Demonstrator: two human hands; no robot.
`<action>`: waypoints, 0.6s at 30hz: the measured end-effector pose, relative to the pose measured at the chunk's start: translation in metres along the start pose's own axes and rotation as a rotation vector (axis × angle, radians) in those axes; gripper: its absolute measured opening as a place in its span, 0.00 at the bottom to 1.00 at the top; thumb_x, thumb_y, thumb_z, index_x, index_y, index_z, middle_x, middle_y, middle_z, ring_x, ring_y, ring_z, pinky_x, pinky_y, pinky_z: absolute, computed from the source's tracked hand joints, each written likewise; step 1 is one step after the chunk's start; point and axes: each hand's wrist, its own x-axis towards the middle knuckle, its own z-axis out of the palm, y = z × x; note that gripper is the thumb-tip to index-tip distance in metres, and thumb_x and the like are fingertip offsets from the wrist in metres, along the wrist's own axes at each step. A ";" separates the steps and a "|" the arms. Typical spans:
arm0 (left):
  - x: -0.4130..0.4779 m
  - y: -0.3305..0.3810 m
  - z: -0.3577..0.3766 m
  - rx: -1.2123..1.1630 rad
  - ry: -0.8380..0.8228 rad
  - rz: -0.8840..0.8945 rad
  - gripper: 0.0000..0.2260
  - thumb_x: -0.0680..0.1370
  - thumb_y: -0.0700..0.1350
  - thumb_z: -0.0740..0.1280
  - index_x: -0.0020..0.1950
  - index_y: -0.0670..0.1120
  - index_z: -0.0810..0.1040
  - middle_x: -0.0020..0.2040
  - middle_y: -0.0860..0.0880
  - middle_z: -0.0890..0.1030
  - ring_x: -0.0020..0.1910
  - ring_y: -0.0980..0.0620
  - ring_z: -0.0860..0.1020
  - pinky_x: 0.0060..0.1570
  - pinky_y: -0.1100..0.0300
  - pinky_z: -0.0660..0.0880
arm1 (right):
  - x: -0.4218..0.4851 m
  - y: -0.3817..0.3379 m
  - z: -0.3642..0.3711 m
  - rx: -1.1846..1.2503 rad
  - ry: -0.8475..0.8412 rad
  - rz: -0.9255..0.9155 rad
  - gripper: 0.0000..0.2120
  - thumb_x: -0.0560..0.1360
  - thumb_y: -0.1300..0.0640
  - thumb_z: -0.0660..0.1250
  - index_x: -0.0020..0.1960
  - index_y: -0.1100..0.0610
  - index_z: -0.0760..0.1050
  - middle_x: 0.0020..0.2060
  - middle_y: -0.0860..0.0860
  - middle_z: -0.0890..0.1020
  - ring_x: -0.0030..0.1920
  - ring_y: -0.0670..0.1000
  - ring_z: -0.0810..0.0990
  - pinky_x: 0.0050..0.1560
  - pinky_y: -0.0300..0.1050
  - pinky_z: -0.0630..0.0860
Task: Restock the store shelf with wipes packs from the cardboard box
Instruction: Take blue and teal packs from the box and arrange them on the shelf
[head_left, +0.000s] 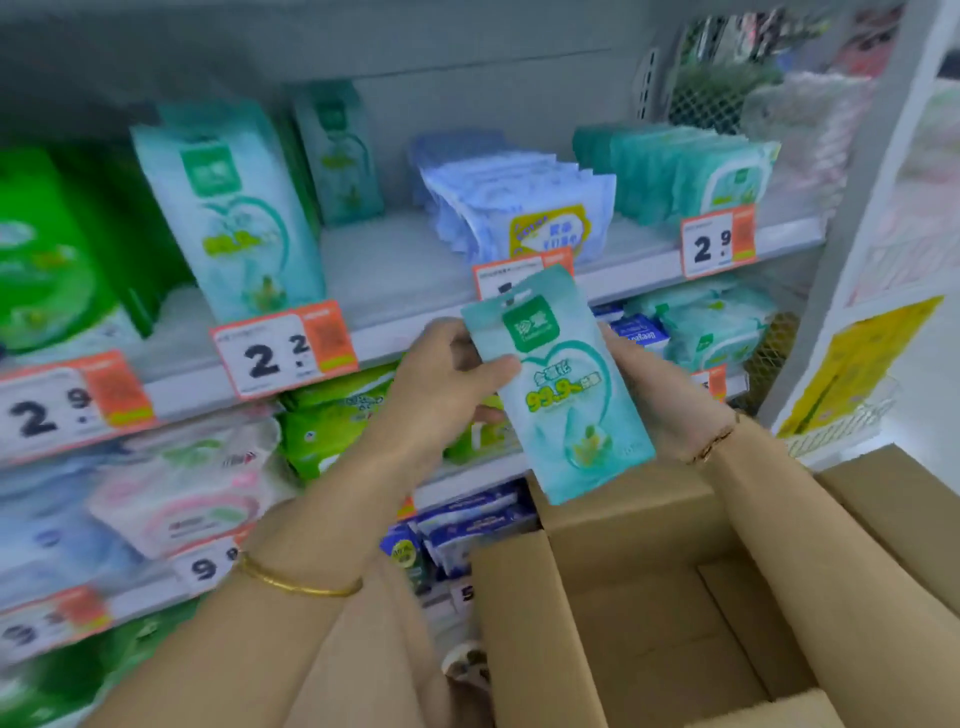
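Wipes pack (558, 384) above cardboard box (613, 597), before shelf (415, 270).

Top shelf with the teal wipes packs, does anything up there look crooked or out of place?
Yes. The front teal pack above the 2.2 price tag leans to the left instead of standing straight, and bare shelf gapes beside it. The pack held in both hands, left hand and right hand, matches it.

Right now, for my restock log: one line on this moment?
stage: pack lifted | left hand: grips wipes pack | right hand: behind pack | cardboard box: open
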 end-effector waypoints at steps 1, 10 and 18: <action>0.000 0.012 -0.013 0.005 0.044 0.050 0.11 0.76 0.37 0.66 0.57 0.41 0.71 0.49 0.45 0.80 0.41 0.54 0.79 0.31 0.65 0.79 | 0.003 -0.011 0.015 -0.063 -0.024 -0.071 0.23 0.71 0.40 0.56 0.55 0.51 0.79 0.50 0.51 0.84 0.49 0.50 0.84 0.50 0.48 0.81; 0.041 0.071 -0.088 0.222 0.459 0.317 0.18 0.77 0.38 0.65 0.66 0.41 0.69 0.56 0.46 0.77 0.51 0.49 0.78 0.56 0.54 0.76 | 0.076 -0.079 0.118 -0.582 0.193 -0.437 0.16 0.74 0.65 0.67 0.60 0.66 0.69 0.56 0.62 0.80 0.51 0.60 0.81 0.54 0.60 0.78; 0.061 0.057 -0.147 1.306 0.775 0.605 0.19 0.70 0.46 0.65 0.61 0.45 0.75 0.63 0.44 0.76 0.63 0.42 0.71 0.60 0.48 0.66 | 0.213 -0.105 0.176 -0.767 0.424 -0.475 0.20 0.76 0.66 0.62 0.66 0.64 0.63 0.53 0.56 0.73 0.50 0.50 0.69 0.48 0.39 0.68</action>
